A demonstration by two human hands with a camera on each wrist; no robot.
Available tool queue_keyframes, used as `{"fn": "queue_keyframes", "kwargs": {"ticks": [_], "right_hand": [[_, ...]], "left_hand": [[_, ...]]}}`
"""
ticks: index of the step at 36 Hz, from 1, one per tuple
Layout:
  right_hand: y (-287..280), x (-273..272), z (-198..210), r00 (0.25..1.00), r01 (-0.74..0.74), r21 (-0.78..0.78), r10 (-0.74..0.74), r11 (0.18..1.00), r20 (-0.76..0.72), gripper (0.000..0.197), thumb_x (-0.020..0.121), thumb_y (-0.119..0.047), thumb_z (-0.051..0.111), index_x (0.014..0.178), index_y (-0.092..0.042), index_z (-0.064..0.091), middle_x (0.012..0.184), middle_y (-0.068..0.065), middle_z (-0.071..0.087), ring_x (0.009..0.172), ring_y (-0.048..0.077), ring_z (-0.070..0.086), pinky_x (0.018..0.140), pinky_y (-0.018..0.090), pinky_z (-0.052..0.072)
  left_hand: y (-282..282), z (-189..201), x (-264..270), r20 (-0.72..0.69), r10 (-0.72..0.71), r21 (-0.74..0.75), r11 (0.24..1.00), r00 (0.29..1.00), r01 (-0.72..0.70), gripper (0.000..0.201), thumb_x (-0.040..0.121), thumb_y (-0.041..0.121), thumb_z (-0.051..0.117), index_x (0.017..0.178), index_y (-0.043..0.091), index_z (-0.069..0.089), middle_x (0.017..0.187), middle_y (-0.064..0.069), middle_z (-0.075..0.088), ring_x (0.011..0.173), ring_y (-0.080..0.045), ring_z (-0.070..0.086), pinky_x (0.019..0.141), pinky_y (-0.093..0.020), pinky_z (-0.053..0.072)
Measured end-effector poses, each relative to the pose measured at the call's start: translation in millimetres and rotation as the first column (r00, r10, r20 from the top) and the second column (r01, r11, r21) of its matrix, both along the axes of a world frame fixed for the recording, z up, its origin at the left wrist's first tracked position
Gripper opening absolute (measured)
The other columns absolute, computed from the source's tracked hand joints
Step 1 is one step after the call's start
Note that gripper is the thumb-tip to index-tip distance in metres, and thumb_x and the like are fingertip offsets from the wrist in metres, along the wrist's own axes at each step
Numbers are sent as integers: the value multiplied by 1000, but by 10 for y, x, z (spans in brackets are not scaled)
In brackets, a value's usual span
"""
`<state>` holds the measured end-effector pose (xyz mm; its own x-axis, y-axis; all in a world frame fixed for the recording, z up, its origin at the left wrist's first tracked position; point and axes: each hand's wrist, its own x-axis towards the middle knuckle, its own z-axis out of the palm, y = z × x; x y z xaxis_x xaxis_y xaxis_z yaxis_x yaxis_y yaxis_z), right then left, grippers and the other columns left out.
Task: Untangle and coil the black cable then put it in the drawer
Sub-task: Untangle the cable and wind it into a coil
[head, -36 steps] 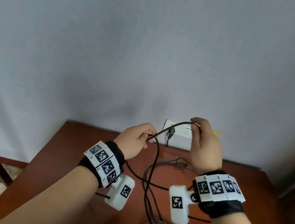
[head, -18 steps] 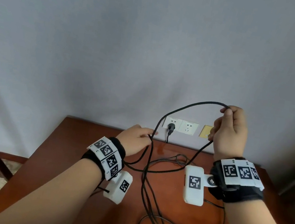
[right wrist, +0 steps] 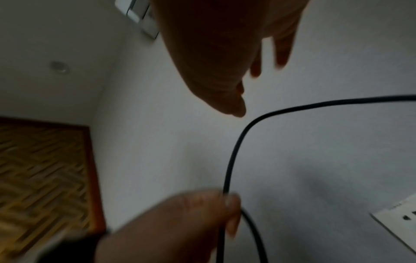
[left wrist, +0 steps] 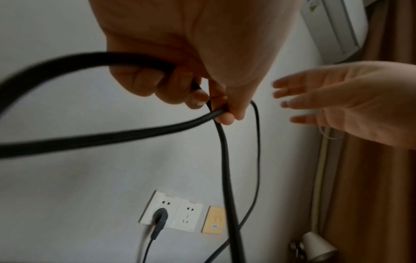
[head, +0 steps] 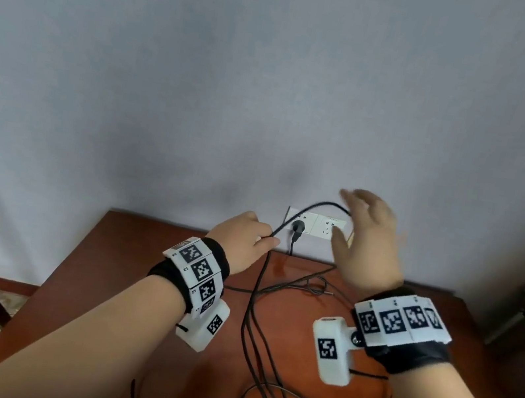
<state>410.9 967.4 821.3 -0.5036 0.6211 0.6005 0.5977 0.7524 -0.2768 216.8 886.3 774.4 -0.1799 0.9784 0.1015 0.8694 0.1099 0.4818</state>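
Dim, soft light; motion-blurred wrist views.

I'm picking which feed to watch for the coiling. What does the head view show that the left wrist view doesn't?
Only the head view shows the wooden table and the tangled slack of the black cable lying on it. Only the left wrist view shows the left hand's fingers curled round the cable, several strands leaving that grip, and a lamp. Both show the open right hand holding nothing, and the wall sockets with a plug in one.
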Motion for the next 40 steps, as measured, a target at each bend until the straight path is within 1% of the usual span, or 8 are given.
{"fn": "queue_keyframes", "kwargs": {"ticks": [3, 7, 12, 16, 19, 25, 34, 40], "right_hand": [[-162, -179, -49, 960, -243, 84, 227, 966, 163, 40, 69, -3, 69, 109, -10, 69, 104, 11, 61, 90, 34, 56, 77, 39, 49], [-207, -307, -125, 926, -283, 43, 261, 958, 273, 29, 72, -6, 56, 97, -10, 71, 86, 7, 60, 73, 29, 54, 58, 36, 49], [-117, -318, -106, 929, -236, 5, 224, 972, 294, 21, 69, 5, 69, 87, -7, 68, 84, 10, 59, 74, 34, 59, 58, 36, 51], [-79, -249, -37, 977, -120, -19, 121, 993, 178, 11, 81, 0, 60, 91, -5, 60, 91, 12, 54, 72, 34, 55, 58, 40, 47], [-51, -188, -24, 992, -52, -46, 56, 998, 109, 7, 88, -5, 52, 95, -6, 55, 96, 11, 52, 71, 34, 53, 59, 40, 44], [67, -123, -69, 992, 91, -213, -107, 973, -69, 7, 95, -8, 43, 98, -5, 49, 100, 9, 51, 74, 24, 46, 63, 32, 31], [205, -62, -71, 885, 11, -518, -249, 855, -393, 10, 95, -4, 35, 101, -12, 37, 80, -1, 45, 69, 39, 64, 52, 33, 49], [176, -137, -145, 956, 285, -243, -294, 927, -1, 46, 82, -1, 53, 127, -2, 43, 122, 18, 44, 102, 37, 51, 78, 40, 42]], "left_hand": [[11, 102, 88, -35, -54, 23, 998, 998, 55, 32, 97, 44, 44, 72, 26, 52, 84, 2, 41, 73, -17, 47, 68, -30, 38], [11, 199, 147, -50, -99, 33, 994, 994, 101, 29, 97, 36, 46, 97, 15, 66, 92, -2, 45, 76, -18, 47, 74, -32, 43], [-49, 218, 85, 36, -81, 106, 991, 996, 77, 20, 94, 37, 52, 85, 21, 62, 94, 0, 47, 78, -18, 51, 75, -31, 44], [-106, 179, -54, 47, -55, 93, 994, 997, 51, 20, 91, 41, 55, 86, 24, 65, 92, 4, 47, 78, -16, 53, 72, -29, 43], [-148, 133, -137, 46, -36, 78, 996, 998, 32, 27, 93, 44, 53, 68, 33, 49, 85, 8, 42, 71, -13, 48, 66, -27, 35], [-238, 69, -259, 183, 25, 35, 999, 983, -32, 40, 98, 44, 42, 84, 14, 64, 92, -1, 48, 83, -19, 55, 79, -31, 41], [-351, -55, -396, 372, 68, 77, 992, 926, -104, 46, 102, 38, 29, 77, 22, 64, 96, -3, 54, 92, -14, 56, 86, -27, 37], [-290, 18, -366, 235, 51, 135, 987, 971, -84, 44, 103, 35, 29, 70, 14, 51, 84, -6, 51, 79, -20, 53, 75, -31, 38]]}}
